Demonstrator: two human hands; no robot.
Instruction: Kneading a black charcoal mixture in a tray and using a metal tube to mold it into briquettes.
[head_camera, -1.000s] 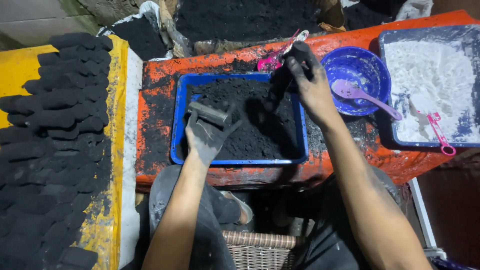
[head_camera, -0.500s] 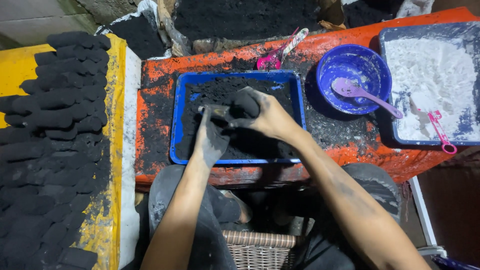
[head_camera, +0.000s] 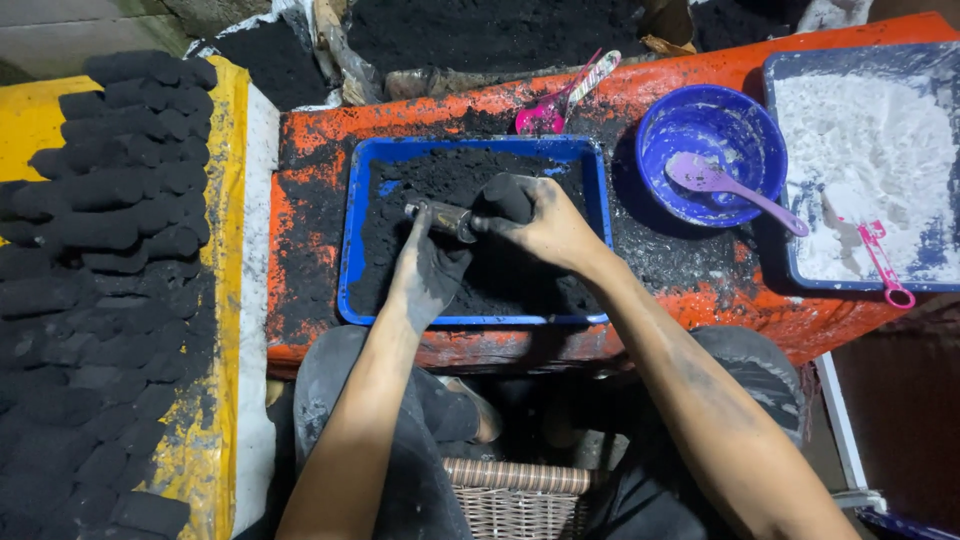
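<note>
A blue tray (head_camera: 350, 250) full of black powder rests on an orange table (head_camera: 310, 170). Over the tray my left hand (head_camera: 425, 270), blackened with powder, grips a short metal tube (head_camera: 440, 217) held sideways. My right hand (head_camera: 540, 225) holds a black lump (head_camera: 505, 195) pressed against the tube's right end. Both hands meet above the middle of the tray.
A blue bowl (head_camera: 710, 150) with a purple spoon (head_camera: 730, 185) stands right of the tray. A tray of white powder (head_camera: 870, 160) with a pink scoop (head_camera: 880, 265) lies at far right. Rows of black briquettes (head_camera: 110, 280) lie on a yellow board at left. A wicker stool (head_camera: 515, 495) shows below.
My right hand came back from the table's far edge to the tray with a black lump and now presses it at the tube end. My left hand turned the tube sideways.
</note>
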